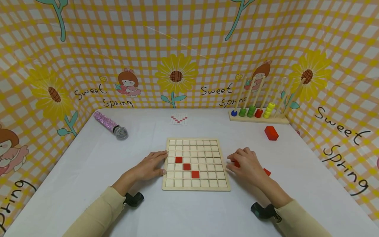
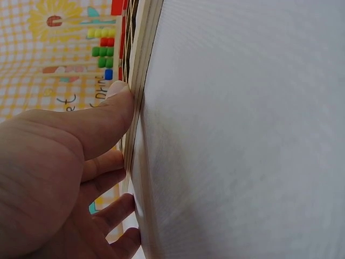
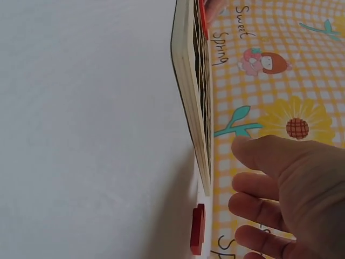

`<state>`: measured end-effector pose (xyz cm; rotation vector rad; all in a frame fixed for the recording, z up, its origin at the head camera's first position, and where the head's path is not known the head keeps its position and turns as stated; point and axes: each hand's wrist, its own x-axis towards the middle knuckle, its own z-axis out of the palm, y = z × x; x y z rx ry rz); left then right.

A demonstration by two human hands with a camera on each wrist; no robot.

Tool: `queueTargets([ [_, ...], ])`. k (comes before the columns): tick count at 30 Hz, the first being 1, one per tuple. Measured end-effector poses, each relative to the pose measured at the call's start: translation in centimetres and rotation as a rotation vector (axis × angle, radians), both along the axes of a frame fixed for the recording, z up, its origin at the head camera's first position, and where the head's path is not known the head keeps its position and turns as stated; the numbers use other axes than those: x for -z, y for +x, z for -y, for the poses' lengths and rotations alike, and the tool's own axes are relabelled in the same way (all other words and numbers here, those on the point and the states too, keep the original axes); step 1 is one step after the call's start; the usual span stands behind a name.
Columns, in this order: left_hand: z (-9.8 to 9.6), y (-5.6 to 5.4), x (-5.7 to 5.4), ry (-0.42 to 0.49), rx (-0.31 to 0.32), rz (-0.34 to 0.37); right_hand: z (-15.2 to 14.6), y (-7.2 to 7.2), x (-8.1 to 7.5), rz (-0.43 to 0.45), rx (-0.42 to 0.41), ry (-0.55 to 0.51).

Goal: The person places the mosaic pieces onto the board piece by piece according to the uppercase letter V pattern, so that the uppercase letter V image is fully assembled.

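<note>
The square board [image 1: 202, 160] lies flat on the white surface [image 1: 189, 214], between the two hands. The left hand [image 1: 149, 166] is spread, with its thumb and fingers touching the board's left edge. The right hand [image 1: 247, 166] is just past the right edge, fingers softly bent, with a gap between thumb and pointing finger, and it pinches nothing that I can see. A bit of red piece [image 1: 236, 163] peeks out under its fingers, and another red piece [image 1: 267, 171] sits beside its wrist. The board is pale wood with rows of little boxes. Three red squares [image 1: 187, 167] sit in some boxes, going down to the right like stairs. Farther off, on the right, is a red block [image 1: 271, 133] with flat sides. On the left lies a microphone [image 1: 108, 123] with a sparkly pink handle, and past the middle of the board is a small card [image 1: 179, 119] with red squares in a V shape. At the back right stands a bead rack [image 1: 258, 119] with blue, green, red and yellow beads. The left wrist view shows the board's side has thin layers, which the head view hides.
</note>
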<state>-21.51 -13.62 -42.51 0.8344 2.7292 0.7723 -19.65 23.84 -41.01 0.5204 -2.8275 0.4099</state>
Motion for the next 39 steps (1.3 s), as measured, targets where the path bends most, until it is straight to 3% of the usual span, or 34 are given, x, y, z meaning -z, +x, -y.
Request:
queueTargets([
  [18,0.0,0.1,-0.2,0.0,0.001,-0.005,-2.0,0.2,0.4,0.021,0.086,0.044],
  [39,0.1,0.1,0.0,0.0,0.008,-0.016,-3.2,0.3,1.0,0.044,0.106,0.047],
])
